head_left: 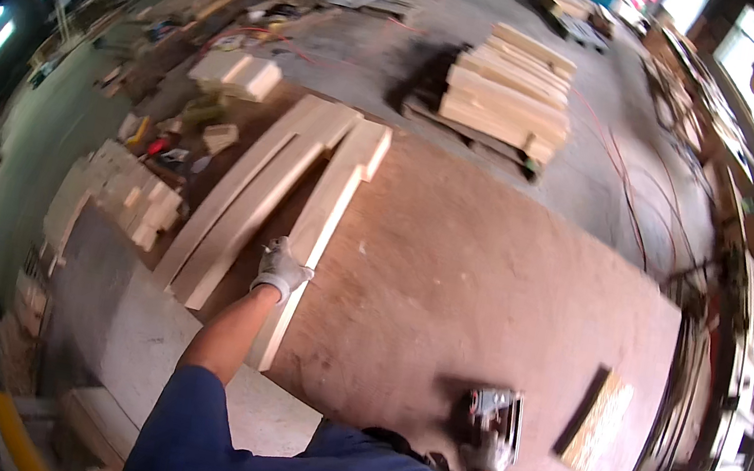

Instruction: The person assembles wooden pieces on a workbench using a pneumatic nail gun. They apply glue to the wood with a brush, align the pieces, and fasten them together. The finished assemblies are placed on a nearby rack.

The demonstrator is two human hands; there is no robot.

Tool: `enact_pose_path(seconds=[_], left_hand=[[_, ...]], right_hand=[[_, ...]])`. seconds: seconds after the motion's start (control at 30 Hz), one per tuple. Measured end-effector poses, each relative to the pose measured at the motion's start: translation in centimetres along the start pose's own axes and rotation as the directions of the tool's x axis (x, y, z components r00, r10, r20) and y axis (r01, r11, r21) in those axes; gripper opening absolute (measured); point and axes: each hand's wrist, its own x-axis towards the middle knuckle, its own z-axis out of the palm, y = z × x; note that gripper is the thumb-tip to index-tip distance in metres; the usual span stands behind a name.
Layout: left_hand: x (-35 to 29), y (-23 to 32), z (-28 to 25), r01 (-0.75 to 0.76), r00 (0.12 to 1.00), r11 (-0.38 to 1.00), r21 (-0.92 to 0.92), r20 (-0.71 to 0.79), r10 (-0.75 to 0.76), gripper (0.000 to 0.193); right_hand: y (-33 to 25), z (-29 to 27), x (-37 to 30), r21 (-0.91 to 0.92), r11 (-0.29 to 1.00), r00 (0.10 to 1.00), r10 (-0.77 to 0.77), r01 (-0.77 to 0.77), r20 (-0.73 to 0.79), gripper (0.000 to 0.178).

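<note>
Resting your gloved left hand (281, 270) on a long pale plank (321, 237), you have the fingers laid over its top; whether they close round it, you cannot tell. The plank lies at the left edge of the brown worktable (488, 283). Your right hand (486, 450), near you, is clasped round a power tool (497, 414) on the tabletop. Left of the plank lie more boards (251, 191); far off stands a stack of timber (511, 89).
</note>
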Motion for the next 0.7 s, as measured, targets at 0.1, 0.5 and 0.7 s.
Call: enact_pose_path(seconds=[0.1, 0.5, 0.7], left_hand=[[-3.2, 1.4, 2.6, -0.082, 0.996, 0.994, -0.072, 0.018, 0.084, 0.109], [-21.4, 12.5, 4.4, -0.696, 0.645, 0.718, -0.01, 0.432, 0.631, 0.083], [-25.7, 18.4, 6.6, -0.791, 0.555, 0.609, 0.063, 0.494, 0.669, 0.079]], right_hand=[[-1.9, -3.8, 0.1, -0.103, 0.994, 0.992, -0.029, 0.042, 0.123, 0.063], [6.1, -3.0, -6.5, 0.014, 0.976, 0.975, 0.216, -0.217, 0.057, 0.04], [15.3, -1.8, -14.5, 0.248, 0.936, 0.962, 0.269, -0.248, -0.054, 0.018]])
